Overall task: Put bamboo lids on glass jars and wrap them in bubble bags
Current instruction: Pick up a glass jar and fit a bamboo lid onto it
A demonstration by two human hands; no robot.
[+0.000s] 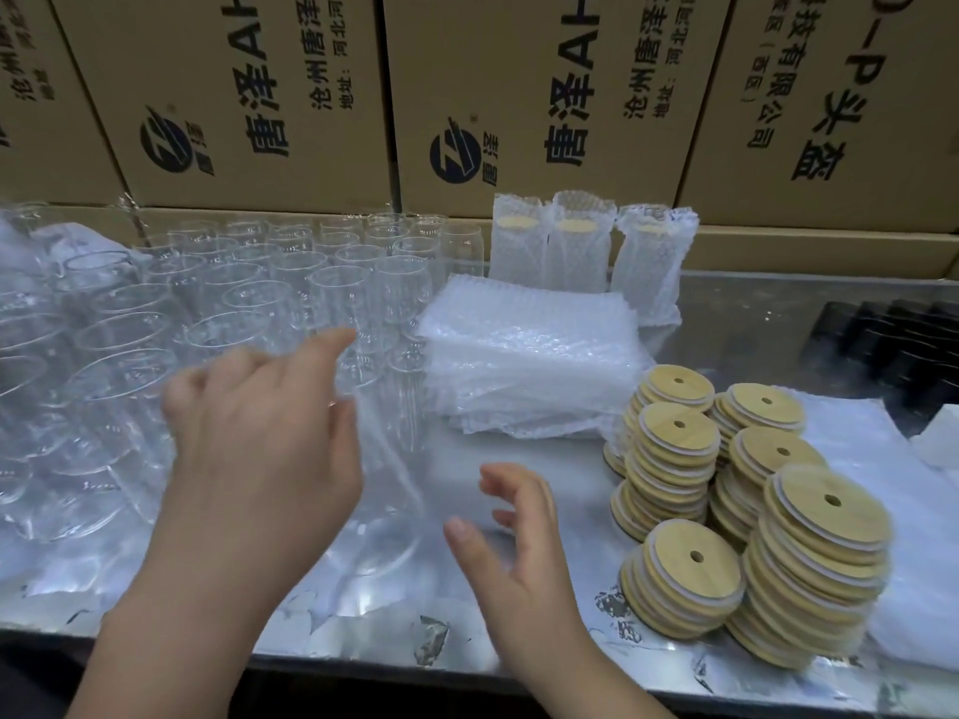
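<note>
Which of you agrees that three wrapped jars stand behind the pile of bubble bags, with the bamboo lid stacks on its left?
One detail is wrong. The head view shows the bamboo lid stacks to the right of the pile of bubble bags, not the left. The three wrapped jars do stand behind the pile.

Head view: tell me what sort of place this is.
Probably a warehouse packing bench: printed cardboard cartons stacked behind, rows of empty glass jars, stacks of bamboo lids, and a pile of bubble bags.
</note>
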